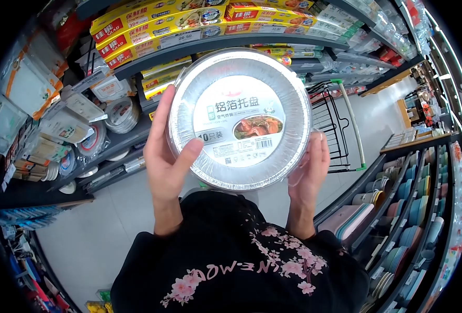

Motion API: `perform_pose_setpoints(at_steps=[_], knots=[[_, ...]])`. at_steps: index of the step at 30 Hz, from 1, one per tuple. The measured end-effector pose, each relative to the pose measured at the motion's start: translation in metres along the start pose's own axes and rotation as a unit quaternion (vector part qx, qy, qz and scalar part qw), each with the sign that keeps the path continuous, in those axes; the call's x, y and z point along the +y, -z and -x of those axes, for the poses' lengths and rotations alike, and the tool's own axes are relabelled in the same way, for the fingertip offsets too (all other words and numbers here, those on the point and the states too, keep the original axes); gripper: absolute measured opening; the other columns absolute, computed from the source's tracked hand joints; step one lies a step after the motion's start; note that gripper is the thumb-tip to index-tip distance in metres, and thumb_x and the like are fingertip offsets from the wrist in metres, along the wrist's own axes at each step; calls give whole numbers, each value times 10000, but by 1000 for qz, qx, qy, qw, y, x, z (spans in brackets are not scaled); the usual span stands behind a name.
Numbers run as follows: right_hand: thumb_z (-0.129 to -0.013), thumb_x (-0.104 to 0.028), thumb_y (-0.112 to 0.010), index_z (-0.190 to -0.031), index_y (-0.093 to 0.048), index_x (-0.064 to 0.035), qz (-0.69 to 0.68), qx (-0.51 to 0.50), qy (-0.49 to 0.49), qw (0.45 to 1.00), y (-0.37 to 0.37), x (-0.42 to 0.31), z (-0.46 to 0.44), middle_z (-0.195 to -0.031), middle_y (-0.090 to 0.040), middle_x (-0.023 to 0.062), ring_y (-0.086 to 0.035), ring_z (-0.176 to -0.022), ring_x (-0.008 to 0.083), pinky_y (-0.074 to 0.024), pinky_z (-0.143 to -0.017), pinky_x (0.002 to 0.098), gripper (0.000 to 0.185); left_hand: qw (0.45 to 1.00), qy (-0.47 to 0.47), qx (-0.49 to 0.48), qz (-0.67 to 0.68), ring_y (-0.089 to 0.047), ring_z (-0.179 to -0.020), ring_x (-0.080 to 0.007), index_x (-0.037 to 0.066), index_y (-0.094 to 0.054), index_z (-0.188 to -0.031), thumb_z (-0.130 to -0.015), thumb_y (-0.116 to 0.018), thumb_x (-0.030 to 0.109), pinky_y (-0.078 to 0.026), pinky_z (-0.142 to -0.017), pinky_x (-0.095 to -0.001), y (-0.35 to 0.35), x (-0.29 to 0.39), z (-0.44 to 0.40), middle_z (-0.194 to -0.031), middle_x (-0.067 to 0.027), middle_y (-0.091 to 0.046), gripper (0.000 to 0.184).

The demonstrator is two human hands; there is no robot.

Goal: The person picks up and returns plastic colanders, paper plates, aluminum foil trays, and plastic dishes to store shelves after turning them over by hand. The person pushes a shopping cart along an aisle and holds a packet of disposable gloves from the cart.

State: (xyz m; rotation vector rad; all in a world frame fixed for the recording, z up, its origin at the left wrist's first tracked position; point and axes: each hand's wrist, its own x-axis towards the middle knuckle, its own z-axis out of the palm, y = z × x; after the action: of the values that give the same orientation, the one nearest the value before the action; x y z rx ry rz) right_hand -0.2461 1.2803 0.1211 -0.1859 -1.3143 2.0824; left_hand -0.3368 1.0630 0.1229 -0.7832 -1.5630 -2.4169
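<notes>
Only got the head view to go on, so working from that: looking at a round pack of foil trays [239,119] in the upper middle of the frame, held up between two hands, with the white label [223,124] towards the camera. Being a circle, no real long axis to line up with. Main thing imo: sitting squarely between the hands and touching both, so no picking a nearer one. On the left edge, a left hand [163,159] clamped on the rim, with fingers along the side and a thumb [188,155] laid over the front, right to the label's lower left. On the lower right edge, a right hand [306,172] bent round the rim, much less over the front; can't make out the thumb, so can't tell how tight. Hands well apart, with pretty much the full width of the pack in between. Around that, spotted yellow cling wrap boxes [158,28] at the upper left of the frame, a shopping cart [352,122] right of centre, and a black top [210,245] with pink blossoms along the bottom
</notes>
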Motion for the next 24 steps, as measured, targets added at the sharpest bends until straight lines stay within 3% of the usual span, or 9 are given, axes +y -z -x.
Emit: perform_pose_setpoints(at_steps=[2, 3, 4, 6, 12, 18, 24], knots=[[-997, -128, -570, -1081, -509, -20, -7, -112, 16, 994, 5, -9, 3, -953, -658, 62, -603, -826, 66, -489, -711, 204, 150, 999, 17, -12, 34, -451, -1347, -285, -75, -225, -1519, -850, -677, 37, -359, -1114, -381, -1, -1, 0, -1488, -248, -390, 815], [-946, -99, -632, -1137, -477, -9, 2, -91, 14, 996, 1, -11, 4, -983, -652, 82, -609, -870, 91, -498, -764, 221, 262, 999, 17, -13, 33, -451, -1347, -285, -75, -225, -1519, -850, -677, 37, -359, -1114, -381, -2, -2, -1, -1488, -248, -390, 815], [-946, -99, -632, -1137, -477, -9, 1, -89, 14, 996, 4, -11, 3, -983, -652, 82, -609, -870, 91, -498, -764, 221, 262, 999, 8, -11, 31, -450, -1348, -285, -68, -215, -1524, -850, -667, 29, -365, -1112, -383, -4, -2, -3, -1488, -250, -388, 817], [-940, -203, -657, -1156, -468, -12, 31, -156, 37, 987, 14, -9, 2, -1043, -612, 77, -621, -932, 98, -518, -827, 237, 345, 1000, -2, -8, 29, -450, -1348, -285, -62, -205, -1528, -850, -657, 21, -370, -1111, -386, -5, -3, -4, -1488, -251, -386, 819], [-908, -226, -695, -1236, -446, 11, 16, -136, 28, 990, 8, -7, 4, -1153, -595, 107, -616, -1043, 151, -506, -926, 289, 475, 998, -33, -31, 36, -428, -1366, -300, -39, -171, -1540, -799, -693, 29, -374, -1117, -410, -1, 2, -6, -1500, -237, -369, 909], [-904, -277, -701, -1266, -433, 12, -5, -142, 6, 990, 9, -4, 6, -1182, -584, 119, -604, -1084, 169, -503, -943, 309, 536, 997, -41, -16, 62, -407, -1383, -316, -38, -162, -1543, -747, -738, 102, -360, -1129, -412, -1, 7, -5, -1518, -247, -331, 993], [-957, -235, -637, -1260, -427, -2, -12, -152, 26, 988, -8, -3, 8, -1186, -568, 92, -585, -1097, 151, -484, -963, 308, 436, 998, -52, 11, 36, -402, -1390, -334, -39, -187, -1539, -741, -741, 220, -349, -1140, -428, 5, 7, -6, -1523, -264, -319, 1006]])
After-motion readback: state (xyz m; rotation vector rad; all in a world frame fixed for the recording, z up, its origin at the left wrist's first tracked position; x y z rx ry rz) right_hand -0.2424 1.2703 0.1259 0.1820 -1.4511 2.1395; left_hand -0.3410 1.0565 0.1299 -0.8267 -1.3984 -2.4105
